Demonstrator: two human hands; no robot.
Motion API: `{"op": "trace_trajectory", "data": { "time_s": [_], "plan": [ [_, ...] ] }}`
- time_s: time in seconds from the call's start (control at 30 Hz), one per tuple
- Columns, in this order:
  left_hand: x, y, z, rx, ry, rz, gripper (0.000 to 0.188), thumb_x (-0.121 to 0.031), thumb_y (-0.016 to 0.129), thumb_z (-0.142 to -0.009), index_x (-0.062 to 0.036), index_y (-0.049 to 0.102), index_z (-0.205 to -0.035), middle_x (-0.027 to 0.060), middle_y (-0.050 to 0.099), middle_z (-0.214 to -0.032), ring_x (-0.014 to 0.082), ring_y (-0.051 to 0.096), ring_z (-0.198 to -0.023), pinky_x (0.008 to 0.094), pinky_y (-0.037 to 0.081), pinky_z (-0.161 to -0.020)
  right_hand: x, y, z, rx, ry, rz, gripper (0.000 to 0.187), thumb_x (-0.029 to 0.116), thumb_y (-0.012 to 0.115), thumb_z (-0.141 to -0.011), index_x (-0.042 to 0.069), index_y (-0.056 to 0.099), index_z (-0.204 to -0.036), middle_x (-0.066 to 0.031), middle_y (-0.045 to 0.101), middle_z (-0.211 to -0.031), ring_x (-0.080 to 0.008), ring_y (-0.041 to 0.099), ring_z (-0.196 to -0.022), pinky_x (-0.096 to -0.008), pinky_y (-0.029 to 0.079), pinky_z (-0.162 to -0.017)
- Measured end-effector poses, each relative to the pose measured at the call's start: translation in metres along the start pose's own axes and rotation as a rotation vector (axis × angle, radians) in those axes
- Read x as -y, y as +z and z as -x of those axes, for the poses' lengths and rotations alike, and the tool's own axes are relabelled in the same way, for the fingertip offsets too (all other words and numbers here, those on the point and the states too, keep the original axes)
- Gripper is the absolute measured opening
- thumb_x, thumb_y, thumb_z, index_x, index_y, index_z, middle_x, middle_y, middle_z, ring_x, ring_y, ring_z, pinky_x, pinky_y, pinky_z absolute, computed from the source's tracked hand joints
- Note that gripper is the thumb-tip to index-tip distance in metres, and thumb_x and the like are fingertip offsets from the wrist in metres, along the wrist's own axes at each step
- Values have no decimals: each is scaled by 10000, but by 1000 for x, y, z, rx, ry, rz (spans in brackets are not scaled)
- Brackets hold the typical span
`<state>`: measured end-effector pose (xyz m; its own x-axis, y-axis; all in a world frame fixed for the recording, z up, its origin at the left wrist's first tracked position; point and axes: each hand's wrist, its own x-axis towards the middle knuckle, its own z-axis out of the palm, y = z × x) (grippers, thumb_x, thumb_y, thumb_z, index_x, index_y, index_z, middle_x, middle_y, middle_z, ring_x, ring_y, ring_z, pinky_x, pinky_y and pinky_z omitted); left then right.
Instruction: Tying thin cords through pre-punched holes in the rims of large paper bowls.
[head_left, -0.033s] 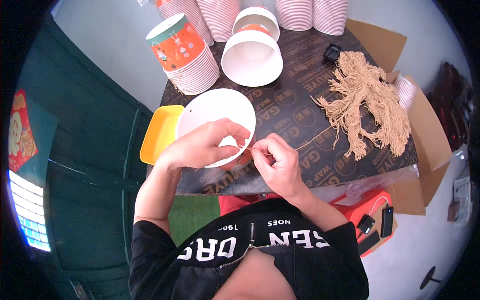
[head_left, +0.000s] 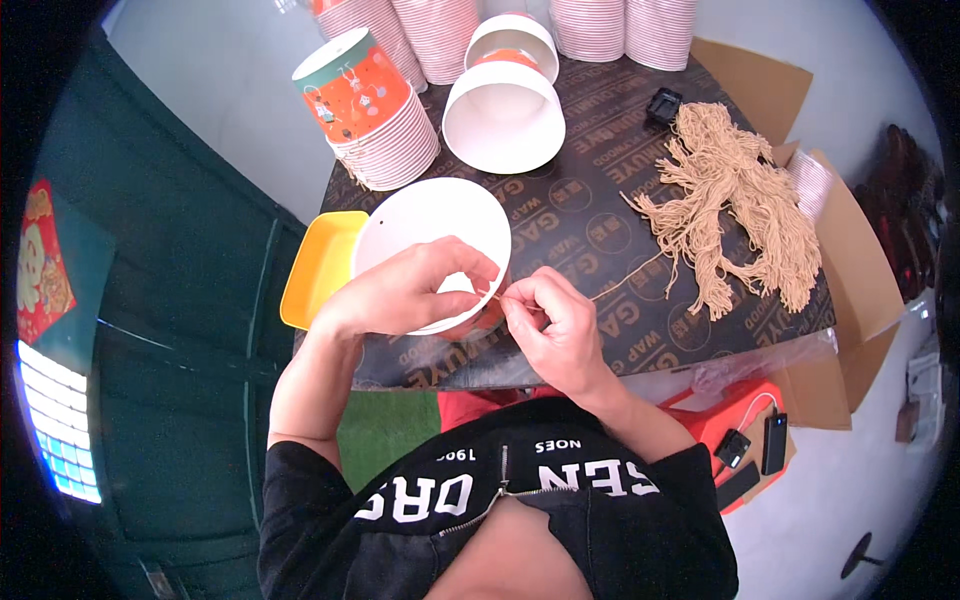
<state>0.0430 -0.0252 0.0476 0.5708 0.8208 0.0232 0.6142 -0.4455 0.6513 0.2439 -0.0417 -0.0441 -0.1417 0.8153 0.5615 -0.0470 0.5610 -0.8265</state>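
A white-lined paper bucket (head_left: pixel 440 205) stands at the near edge of the table, its open mouth facing up. My left hand (head_left: pixel 415 285) reaches over its mouth, thumb and fingers closing at the inner wall by the right side of the rim, on what looks like the cord's end. Outside that same spot, my right hand (head_left: pixel 555 325) pinches the tan cord (head_left: pixel 630 277) close against the bucket. A small dark hole shows in the opposite wall. From my right hand the cord runs to a heap of tan cords (head_left: pixel 745 200) on the right.
Behind the bucket stands a stack of orange and green paper buckets (head_left: pixel 375 110). Two more buckets lie on their sides, one with its white mouth (head_left: pixel 505 120) toward me. A yellow tray (head_left: pixel 320 270) sits left. Tall bucket stacks (head_left: pixel 590 25) line the back; a cardboard box (head_left: pixel 850 270) stands right.
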Motion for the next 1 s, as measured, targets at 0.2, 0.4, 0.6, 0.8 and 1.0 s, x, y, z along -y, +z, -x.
{"op": "trace_trajectory", "data": {
  "time_s": [0.2,0.4,0.6,0.8,1.0],
  "plan": [
    [-3,-1,-8,88,5,32,162,-108,661,-862,-24,681,-999,125,682,-993,254,644,-992,354,490,-892,-3,3,-1,-3,0,-6,90,-44,679,-838,2,603,-854,-72,575,-760,-122,561,-568,-279,431,-505],
    [-14,-5,-2,12,-148,70,90,-88,658,-860,-6,671,-892,114,688,-819,209,651,-819,335,495,-786,-1,0,-1,-7,68,-117,113,6,687,-861,-9,616,-948,-105,624,-795,-139,614,-609,-276,476,-532],
    [-18,-6,10,-102,-244,117,83,-73,651,-867,-3,659,-910,67,675,-810,160,632,-810,314,496,-775,-1,-8,0,133,153,34,117,40,672,-884,-17,614,-968,-154,665,-789,-224,685,-666,-332,521,-587],
    [-14,-2,5,-120,-127,156,259,-52,645,-879,20,638,-1127,75,675,-857,156,640,-816,298,507,-779,-3,-3,-2,73,49,68,83,20,665,-875,-11,621,-938,-175,667,-800,-290,691,-687,-357,526,-603],
    [-13,1,-1,-31,-48,71,223,-51,647,-871,22,666,-1081,114,697,-874,195,669,-812,321,525,-748,3,-2,-4,55,44,73,77,7,673,-858,-9,621,-912,-167,666,-786,-297,687,-684,-363,523,-596]
  ]
}}
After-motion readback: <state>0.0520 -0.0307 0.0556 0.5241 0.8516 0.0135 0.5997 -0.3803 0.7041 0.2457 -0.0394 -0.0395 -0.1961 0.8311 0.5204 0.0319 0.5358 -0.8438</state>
